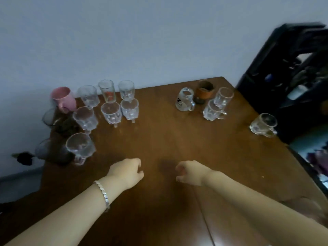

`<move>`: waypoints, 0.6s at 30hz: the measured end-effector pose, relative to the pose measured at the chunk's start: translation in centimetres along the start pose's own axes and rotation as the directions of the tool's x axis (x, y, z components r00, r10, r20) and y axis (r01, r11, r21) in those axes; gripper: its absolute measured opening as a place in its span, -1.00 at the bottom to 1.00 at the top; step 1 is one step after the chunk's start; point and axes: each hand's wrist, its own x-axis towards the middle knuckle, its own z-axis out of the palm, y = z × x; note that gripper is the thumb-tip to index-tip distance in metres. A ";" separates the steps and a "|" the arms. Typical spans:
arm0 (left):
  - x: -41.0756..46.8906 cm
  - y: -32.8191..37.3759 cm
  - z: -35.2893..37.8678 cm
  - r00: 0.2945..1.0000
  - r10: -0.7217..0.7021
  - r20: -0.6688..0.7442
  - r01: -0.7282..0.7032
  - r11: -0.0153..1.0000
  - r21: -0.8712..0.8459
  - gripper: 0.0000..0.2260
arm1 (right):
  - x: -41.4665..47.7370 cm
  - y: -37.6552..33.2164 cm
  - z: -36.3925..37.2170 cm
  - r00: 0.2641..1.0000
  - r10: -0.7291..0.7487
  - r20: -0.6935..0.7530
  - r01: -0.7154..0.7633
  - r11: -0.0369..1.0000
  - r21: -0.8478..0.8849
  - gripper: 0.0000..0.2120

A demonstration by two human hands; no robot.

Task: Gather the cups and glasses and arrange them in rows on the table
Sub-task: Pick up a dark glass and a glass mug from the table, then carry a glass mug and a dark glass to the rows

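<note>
**Brown counter, drinkware part-sorted, both hands empty**

Brown wooden counter stood against a pale wall, with a dark shelf unit at its right end.

Item 1, left group. Largest cluster, at the far left corner, already in rough rows: a pink mug; three clear glasses in the back row, among them a tall tumbler; handled clear mugs in front, the nearest being a clear mug close to the left hand. Two dark smoked glasses stood at the very left edge, hard to make out.

Item 2, right group. Four pieces, unsorted, standing close together: a brown sleeved cup, a small printed jar mug and two clear handled mugs.

Item 3, stray. One clear handled mug, alone near the right edge, well apart from all others.

Item 4, hands. Left hand, bracelet at the wrist, and right hand hovered low over bare wood near the front, facing each other. Fingers of both were loosely curled, half closed, gripping nothing and touching no glass.

Risks, as judged: the stray and the smoked glasses stood nearest an edge and could be pushed off; packed glass could be clipped by a reaching forearm or a swinging handle.
</note>
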 end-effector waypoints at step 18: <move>0.2 30.1 11.5 0.998 0.063 0.023 -0.059 0.988 -0.142 -0.71 | -16.2 35.7 1.8 0.982 0.106 -0.154 -0.122 0.987 -0.100 -0.12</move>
